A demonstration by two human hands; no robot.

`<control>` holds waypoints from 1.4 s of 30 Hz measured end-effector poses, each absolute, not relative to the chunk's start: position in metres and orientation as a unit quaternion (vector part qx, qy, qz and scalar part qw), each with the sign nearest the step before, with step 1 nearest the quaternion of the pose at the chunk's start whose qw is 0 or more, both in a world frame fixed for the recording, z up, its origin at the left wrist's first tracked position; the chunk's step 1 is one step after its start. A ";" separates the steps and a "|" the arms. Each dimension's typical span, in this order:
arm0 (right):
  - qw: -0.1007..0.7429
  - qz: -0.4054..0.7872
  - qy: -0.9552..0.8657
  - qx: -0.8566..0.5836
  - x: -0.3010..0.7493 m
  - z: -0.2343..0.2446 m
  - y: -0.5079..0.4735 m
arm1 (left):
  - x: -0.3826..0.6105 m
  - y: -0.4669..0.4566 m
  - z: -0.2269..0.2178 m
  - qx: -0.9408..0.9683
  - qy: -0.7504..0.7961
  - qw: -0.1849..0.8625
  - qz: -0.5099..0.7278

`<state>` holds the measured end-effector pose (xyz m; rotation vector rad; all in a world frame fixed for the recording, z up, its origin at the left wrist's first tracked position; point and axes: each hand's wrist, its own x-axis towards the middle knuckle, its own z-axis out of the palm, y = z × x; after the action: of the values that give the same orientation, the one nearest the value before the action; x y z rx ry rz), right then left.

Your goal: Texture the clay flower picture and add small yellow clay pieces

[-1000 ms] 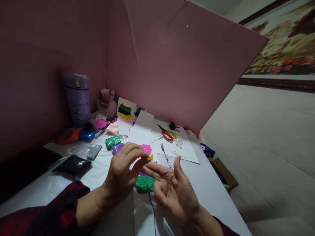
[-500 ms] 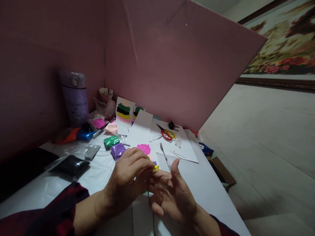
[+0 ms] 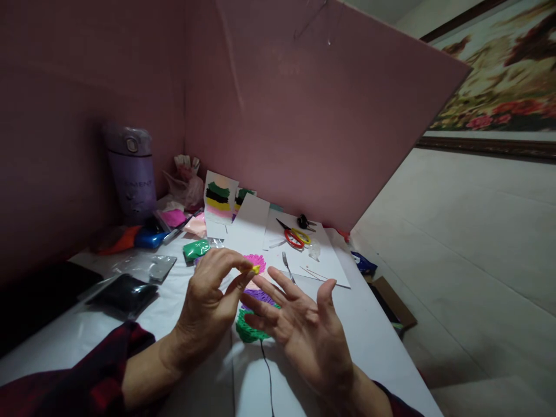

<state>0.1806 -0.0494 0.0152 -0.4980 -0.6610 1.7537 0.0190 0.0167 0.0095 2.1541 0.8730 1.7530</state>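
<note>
Between the thumb and forefinger of my left hand (image 3: 212, 295) is a small lump of yellow modelling clay (image 3: 256, 269). My right hand (image 3: 299, 324) lies palm up beside it, fingers spread, holding nothing. Beneath both hands is a textured clay picture on white card, partly hidden: pink clay (image 3: 255, 262) at the top, purple clay (image 3: 259, 299) in the middle, green clay (image 3: 249, 328) at the bottom. A thin dark line (image 3: 269, 370) runs down from the green part.
A fork (image 3: 286, 266), scissors (image 3: 295, 237) and thin sticks (image 3: 313, 273) lie on white card beyond my hands. To the left are a green clay packet (image 3: 197, 250), a black clay packet (image 3: 125, 295) and a purple bottle (image 3: 132, 174). Pink panels (image 3: 304, 116) stand behind.
My left hand has lifted away from the right fingers with the yellow clay, up and to the left. The right hand has opened wider, uncovering more of the purple and green clay.
</note>
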 end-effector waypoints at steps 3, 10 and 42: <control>0.586 0.731 -0.275 -0.215 0.180 0.017 -0.049 | 0.017 0.020 0.011 0.710 0.336 0.137 0.603; 0.607 0.718 -0.262 -0.217 0.180 0.020 -0.048 | 0.017 0.021 0.013 0.736 0.296 0.117 0.598; 0.637 0.697 -0.218 -0.247 0.184 0.024 -0.046 | 0.017 0.021 0.015 0.825 0.220 -0.036 0.519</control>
<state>0.1835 -0.0461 0.0241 -0.5630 -0.4982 1.5915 0.0172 0.0212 0.0154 2.6539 0.7086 1.6695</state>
